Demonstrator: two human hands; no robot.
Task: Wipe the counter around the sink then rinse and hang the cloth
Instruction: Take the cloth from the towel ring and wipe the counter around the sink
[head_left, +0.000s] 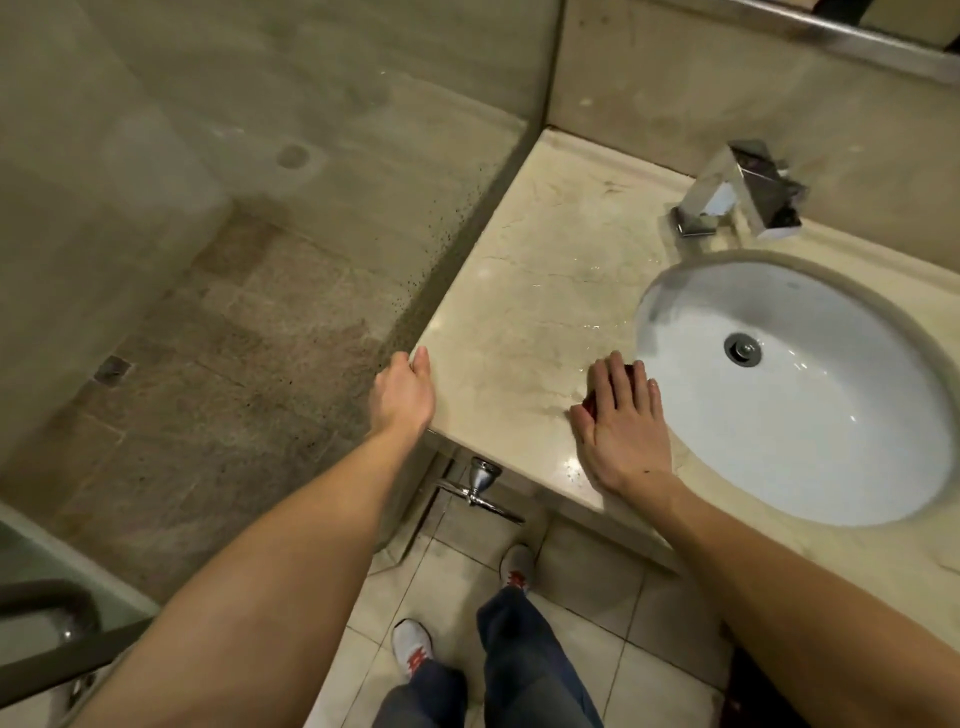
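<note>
OK, the step in hand looks like the wipe, left part of the bench (519, 291).

Right hand (621, 426) lies flat and palm-down, fingers straight and slightly spread, pressing a dark red cloth (588, 404). The cloth is almost fully covered, with only bits showing at the thumb side and between the fingertips. It sits on the bench just beside the left rim of the white sink (841, 441), near the front edge.

Left hand (402, 397) is at the bench's front-left corner, thumb on top of the edge. Its fingers are hidden, so I can't tell whether it grips or just rests.

My read on doing this well:
- Water drops (592, 327) sit on the stone between the cloth and the faucet (737, 192), along the sink rim. Hit that patch next and push toward the basin so the wet goes in, not onto the floor.
- Use flat, even pressure and overlapping passes, and follow the rim's curve.
- The cloth is small under the hand and the fingertips overhang it. Watch for bare skin smearing.
- Don't skip the strip round the faucet base or the back corner by the shower glass (260, 208).
- The left hand works as a brace for the far reach.

Rinse and hang aren't started yet. The chrome fitting (480, 486) under the bench front might be a hanging spot, but I'm unsure.
</note>
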